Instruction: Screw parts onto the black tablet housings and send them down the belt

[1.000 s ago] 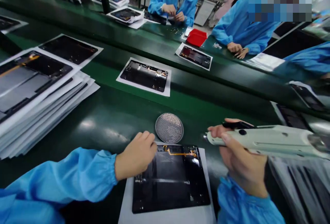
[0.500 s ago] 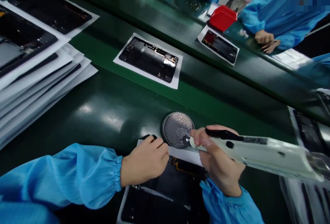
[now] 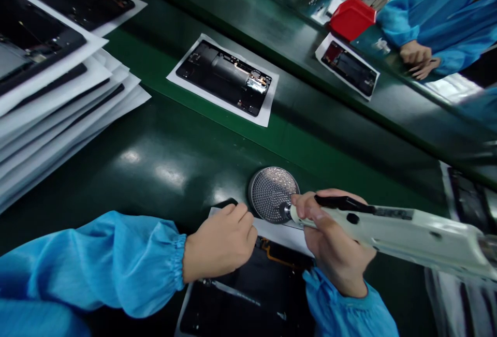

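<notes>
Has swung electric screwdriver (image 3: 396, 233) left vs. 1 s ago, w/ fingers of R hand (image 3: 339, 246) clamped round it, bringing it up to right side of perforated dish (image 3: 269, 192). Keeps L hand (image 3: 221, 244) over far left part of open tablet (image 3: 272, 301), near centre on white paper (image 3: 285, 236), w/ fingers curled together; can't tell if pinching anything. Prob. means work at dish, not on tablet, for now.

You hold a pale-green, long-bodied electric screwdriver with a black lever (image 3: 392, 236) slantwise, its tip at the near right edge of a round, grey metal dish with a dimpled floor (image 3: 274, 194), glinting along its far side. Nearest you, a flat, black tablet housing with an orange ribbon cable (image 3: 267, 295) lies open, partly hidden, on white paper (image 3: 289, 236).
</notes>
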### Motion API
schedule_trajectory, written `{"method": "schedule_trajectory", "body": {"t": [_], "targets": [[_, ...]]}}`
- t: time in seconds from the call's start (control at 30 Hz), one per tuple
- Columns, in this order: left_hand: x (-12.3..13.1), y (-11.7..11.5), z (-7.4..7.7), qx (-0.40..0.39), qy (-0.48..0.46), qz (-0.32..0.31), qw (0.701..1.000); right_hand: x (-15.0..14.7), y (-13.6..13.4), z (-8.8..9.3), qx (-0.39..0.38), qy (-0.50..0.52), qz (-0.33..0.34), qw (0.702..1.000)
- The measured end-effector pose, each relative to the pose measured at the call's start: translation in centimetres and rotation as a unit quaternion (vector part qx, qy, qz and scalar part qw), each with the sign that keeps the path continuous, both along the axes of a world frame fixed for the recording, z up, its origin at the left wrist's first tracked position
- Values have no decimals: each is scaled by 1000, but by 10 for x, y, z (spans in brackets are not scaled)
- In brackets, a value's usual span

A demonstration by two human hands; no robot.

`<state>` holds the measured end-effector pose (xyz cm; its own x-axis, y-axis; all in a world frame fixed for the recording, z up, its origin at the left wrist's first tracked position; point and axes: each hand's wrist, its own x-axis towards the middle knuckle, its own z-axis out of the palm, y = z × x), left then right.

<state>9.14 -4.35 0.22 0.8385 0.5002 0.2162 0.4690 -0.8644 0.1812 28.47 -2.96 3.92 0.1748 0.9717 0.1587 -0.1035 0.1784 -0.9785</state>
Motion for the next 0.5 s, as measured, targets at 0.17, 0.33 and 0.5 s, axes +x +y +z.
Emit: {"method": "schedule_trajectory", "body": {"t": [0.17, 0.33, 0.5], "targets": [[0, -1, -1, 26, 16, 18, 999, 2, -1, -8, 13, -19, 19, 1000], [-2, 3, -1, -11, 4, 9, 1000, 4, -8, 10, 56, -29, 9, 998], [4, 9, -10, -65, -42, -38, 996, 3, -29, 31, 83, -27, -10, 996]]}}
